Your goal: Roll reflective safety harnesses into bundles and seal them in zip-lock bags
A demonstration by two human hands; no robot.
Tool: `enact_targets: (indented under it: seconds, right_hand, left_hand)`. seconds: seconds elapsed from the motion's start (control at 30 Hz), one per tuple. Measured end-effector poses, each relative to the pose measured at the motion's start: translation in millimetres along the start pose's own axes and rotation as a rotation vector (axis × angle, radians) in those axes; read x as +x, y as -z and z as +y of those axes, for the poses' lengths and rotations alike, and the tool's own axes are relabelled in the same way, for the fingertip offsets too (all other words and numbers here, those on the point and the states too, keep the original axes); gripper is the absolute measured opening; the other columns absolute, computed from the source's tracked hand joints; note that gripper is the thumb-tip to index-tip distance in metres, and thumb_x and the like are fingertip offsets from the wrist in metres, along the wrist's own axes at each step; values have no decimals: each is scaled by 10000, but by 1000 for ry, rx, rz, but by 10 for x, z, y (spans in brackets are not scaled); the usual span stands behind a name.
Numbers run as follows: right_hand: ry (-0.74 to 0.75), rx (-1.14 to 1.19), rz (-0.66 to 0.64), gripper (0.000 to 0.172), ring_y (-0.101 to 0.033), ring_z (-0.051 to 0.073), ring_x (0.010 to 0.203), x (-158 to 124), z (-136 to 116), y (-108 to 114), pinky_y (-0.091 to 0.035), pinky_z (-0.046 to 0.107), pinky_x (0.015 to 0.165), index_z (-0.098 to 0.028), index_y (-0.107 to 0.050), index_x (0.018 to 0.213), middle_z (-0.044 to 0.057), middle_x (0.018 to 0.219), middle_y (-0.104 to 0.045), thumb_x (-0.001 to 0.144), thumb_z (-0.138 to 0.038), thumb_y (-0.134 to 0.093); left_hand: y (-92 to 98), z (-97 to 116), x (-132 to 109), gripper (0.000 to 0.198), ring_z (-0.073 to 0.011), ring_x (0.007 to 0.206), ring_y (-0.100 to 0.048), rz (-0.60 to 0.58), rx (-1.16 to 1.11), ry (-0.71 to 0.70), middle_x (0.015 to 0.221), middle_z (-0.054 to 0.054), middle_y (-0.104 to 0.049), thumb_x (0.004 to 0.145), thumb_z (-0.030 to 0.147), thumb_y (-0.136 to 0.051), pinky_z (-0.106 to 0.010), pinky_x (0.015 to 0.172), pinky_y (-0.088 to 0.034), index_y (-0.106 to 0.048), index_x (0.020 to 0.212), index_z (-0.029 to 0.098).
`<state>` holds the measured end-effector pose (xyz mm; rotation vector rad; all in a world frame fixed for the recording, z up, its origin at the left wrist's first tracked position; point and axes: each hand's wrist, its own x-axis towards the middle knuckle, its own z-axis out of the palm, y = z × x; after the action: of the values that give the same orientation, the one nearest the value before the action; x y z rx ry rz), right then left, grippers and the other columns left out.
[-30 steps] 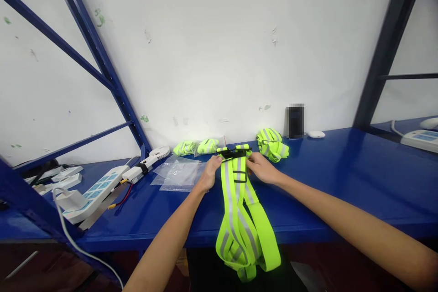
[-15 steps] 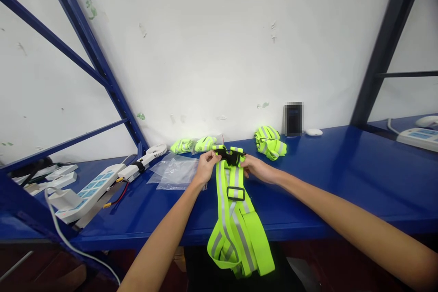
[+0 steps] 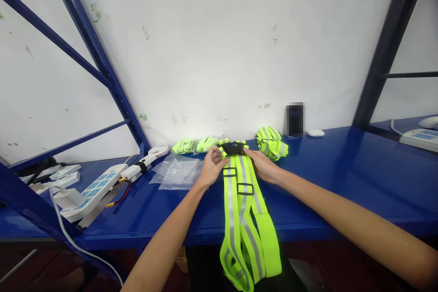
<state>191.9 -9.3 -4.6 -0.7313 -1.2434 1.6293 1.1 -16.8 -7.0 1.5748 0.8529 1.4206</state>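
A neon-yellow reflective strap vest (image 3: 243,210) lies on the blue shelf (image 3: 328,178) and hangs over its front edge. Its black buckle (image 3: 232,148) sits at the far end near the wall. My left hand (image 3: 212,168) pinches the left strap just below the buckle. My right hand (image 3: 262,164) grips the right strap beside it. Two black slide adjusters (image 3: 244,188) show on the straps between my hands.
Clear plastic bags (image 3: 178,172) lie left of my hands. Folded yellow vests (image 3: 195,146) and another bundle (image 3: 272,142) rest by the wall. A white handheld fan (image 3: 145,162), power strips (image 3: 91,191) and cables crowd the left. A dark upright post (image 3: 383,54) stands right.
The vest was lifted slightly, then laid back flat with the buckle pushed nearer the wall. Both hands slid down the straps, and a second adjuster came into view.
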Motion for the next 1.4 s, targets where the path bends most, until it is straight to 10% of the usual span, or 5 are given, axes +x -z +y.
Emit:
enact_targets:
  seconds: [0.23,0.57,1.4]
  right_hand:
    - [-15,-201,-242,349,-687,198,826,-37,-16,17,-524,296,719,-152,-697,1003,85,989,-736,740,-373,-754]
    - [178,-192,-44,354,-689,264,897,-5,-10,-3,-522,402,848,-156,-692,973,59,945,-748,681,-346,-752]
    - [531,-643,148,290,-655,255,897,-5,40,39,-504,349,790,-157,-707,988,62,962,-736,741,-165,-554]
  left_hand:
    - [25,-31,47,758,-219,861,-671,170,-109,100,946,-58,-698,613,317,-804,-342,795,-505,-422,1257,195]
    - [29,-117,56,449,-242,975,-654,49,-158,133,1013,-78,-717,599,310,-820,-364,908,-484,-681,998,160]
    - [-109,-42,-39,390,-188,790,-640,-8,-8,143,902,-39,-701,640,324,-796,-284,736,-489,-657,959,149]
